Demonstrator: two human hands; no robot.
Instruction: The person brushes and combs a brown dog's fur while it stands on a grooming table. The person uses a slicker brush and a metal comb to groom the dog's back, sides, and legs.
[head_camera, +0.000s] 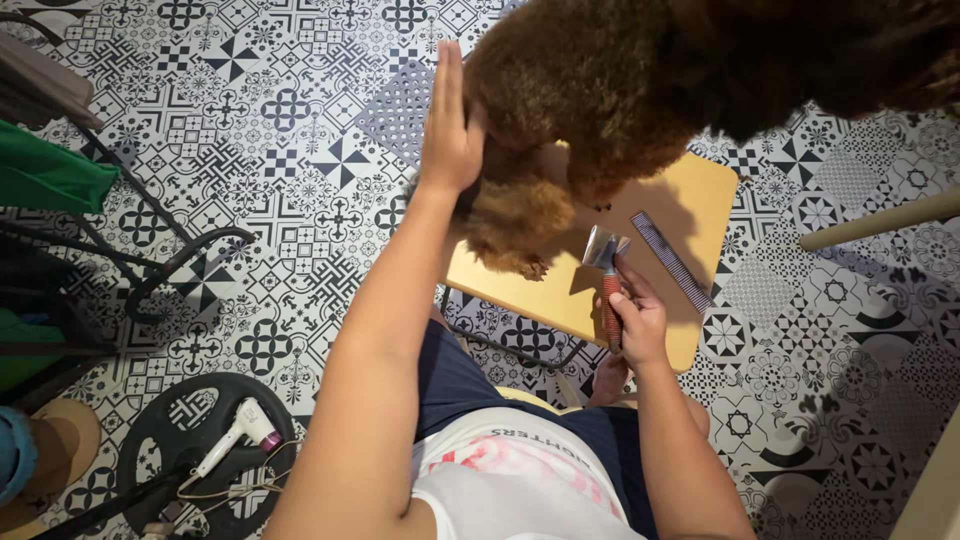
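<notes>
A brown curly-haired dog (640, 70) stands on a small yellow wooden table (700, 200), its paw at the table's left part. My left hand (450, 130) lies flat against the dog's side, fingers together and pointing up. My right hand (635, 320) grips the reddish handle of a slicker brush (606, 255), whose metal head points up just below the dog's leg, not touching the fur. A long metal comb (672, 260) lies on the table to the right of the brush.
Patterned black-and-white tile floor (280, 150) surrounds the table. A white hair dryer (235, 435) rests on a round black base at lower left. Dark metal rack legs and green fabric (50, 175) stand at the left edge. A pale bar (880, 222) crosses at right.
</notes>
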